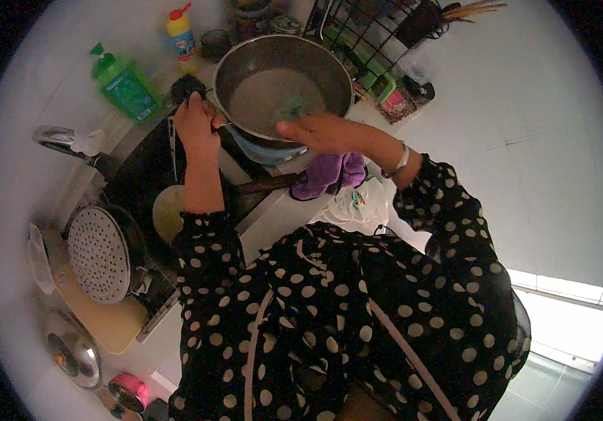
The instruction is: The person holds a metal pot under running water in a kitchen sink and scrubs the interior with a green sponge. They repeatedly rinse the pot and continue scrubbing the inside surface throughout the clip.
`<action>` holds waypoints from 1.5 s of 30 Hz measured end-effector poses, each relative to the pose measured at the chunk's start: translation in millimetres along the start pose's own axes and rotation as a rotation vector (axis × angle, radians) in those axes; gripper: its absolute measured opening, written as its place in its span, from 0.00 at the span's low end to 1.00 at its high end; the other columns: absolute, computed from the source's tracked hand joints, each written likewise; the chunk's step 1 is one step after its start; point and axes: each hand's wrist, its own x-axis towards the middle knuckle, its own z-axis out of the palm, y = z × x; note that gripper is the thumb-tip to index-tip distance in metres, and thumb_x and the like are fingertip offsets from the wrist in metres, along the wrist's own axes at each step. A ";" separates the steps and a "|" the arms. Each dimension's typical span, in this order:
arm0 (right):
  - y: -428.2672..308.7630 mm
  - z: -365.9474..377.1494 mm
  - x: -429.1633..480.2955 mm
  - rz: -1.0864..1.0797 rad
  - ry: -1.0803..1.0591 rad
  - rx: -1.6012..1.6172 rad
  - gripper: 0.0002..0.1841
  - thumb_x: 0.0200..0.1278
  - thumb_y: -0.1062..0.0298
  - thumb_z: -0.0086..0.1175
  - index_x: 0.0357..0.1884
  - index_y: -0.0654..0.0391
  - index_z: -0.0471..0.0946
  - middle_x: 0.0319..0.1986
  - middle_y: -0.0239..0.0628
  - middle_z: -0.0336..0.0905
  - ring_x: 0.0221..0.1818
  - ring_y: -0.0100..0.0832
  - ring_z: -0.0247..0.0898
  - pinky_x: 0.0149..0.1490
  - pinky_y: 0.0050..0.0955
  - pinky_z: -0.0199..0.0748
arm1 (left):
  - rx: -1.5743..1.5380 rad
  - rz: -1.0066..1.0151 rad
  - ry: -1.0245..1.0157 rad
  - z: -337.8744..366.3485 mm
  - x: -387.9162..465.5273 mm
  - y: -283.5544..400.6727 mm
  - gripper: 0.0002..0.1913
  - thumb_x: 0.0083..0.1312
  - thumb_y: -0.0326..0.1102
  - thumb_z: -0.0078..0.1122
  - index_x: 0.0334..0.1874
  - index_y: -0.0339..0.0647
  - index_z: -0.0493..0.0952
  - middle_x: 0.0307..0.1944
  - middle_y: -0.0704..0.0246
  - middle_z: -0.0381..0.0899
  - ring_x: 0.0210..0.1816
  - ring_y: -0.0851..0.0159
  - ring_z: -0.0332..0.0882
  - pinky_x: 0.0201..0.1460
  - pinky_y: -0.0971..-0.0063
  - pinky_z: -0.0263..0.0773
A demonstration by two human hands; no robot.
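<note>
A deep steel pot (pixel 343 68) is tilted toward me, showing a greyish inside; whether that is liquid or bare bottom cannot be told. At its left side my left hand (pixel 196 123) has its fingers closed around the wire-like side handle (pixel 222 124). My right hand (pixel 325 131) is over the near rim, thumb toward the left and other fingers mostly hidden. Just beyond those fingers, a blurred greenish thing (pixel 295 107) shows inside the pot. Below the pot is a light blue object (pixel 267 152), partly covered. A dark, fuzzy clump (pixel 188 88) lies behind my left hand.
A purple cloth (pixel 333 173) lies by a dark handle (pixel 272 183). A plastic bag (pixel 356 202) is nearer me. Leftward are a faucet (pixel 62 139), green pump bottle (pixel 127 89), yellow bottle (pixel 181 39), perforated steamer plate (pixel 99 255) and cutting board (pixel 117 326). A wire rack (pixel 364 31) stands behind.
</note>
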 end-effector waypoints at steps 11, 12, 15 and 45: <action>56.3 -63.7 4.6 -0.118 0.011 -1.239 0.17 0.53 0.53 0.48 0.29 0.57 0.79 0.26 0.42 0.77 0.34 0.45 0.73 0.47 0.43 0.68 | 0.066 -0.022 -0.040 -9.3 -11.5 -0.5 0.10 0.63 0.33 0.49 0.24 0.43 0.64 0.16 0.73 0.61 0.16 0.73 0.58 0.14 0.79 0.54; 62.7 -68.4 12.4 -0.079 -0.122 -1.373 0.12 0.49 0.57 0.53 0.29 0.54 0.80 0.26 0.40 0.78 0.33 0.45 0.74 0.49 0.43 0.68 | 0.063 -0.034 -0.010 -7.6 -11.3 -1.0 0.10 0.63 0.33 0.48 0.24 0.43 0.64 0.16 0.73 0.61 0.16 0.73 0.58 0.14 0.79 0.54; 72.8 -63.8 20.4 -0.120 0.002 -1.397 0.16 0.53 0.57 0.50 0.23 0.61 0.79 0.22 0.45 0.76 0.37 0.42 0.73 0.41 0.41 0.72 | 0.040 -0.024 0.020 -6.7 -12.9 -2.2 0.11 0.63 0.34 0.48 0.22 0.43 0.64 0.16 0.73 0.61 0.15 0.73 0.58 0.14 0.78 0.54; 73.3 -39.6 49.4 0.083 -0.482 -0.900 0.13 0.50 0.70 0.48 0.37 0.63 0.76 0.36 0.51 0.76 0.40 0.50 0.72 0.42 0.43 0.72 | 0.011 -0.047 0.021 3.7 -22.1 -0.6 0.11 0.65 0.34 0.45 0.24 0.43 0.61 0.15 0.76 0.56 0.15 0.76 0.53 0.14 0.80 0.53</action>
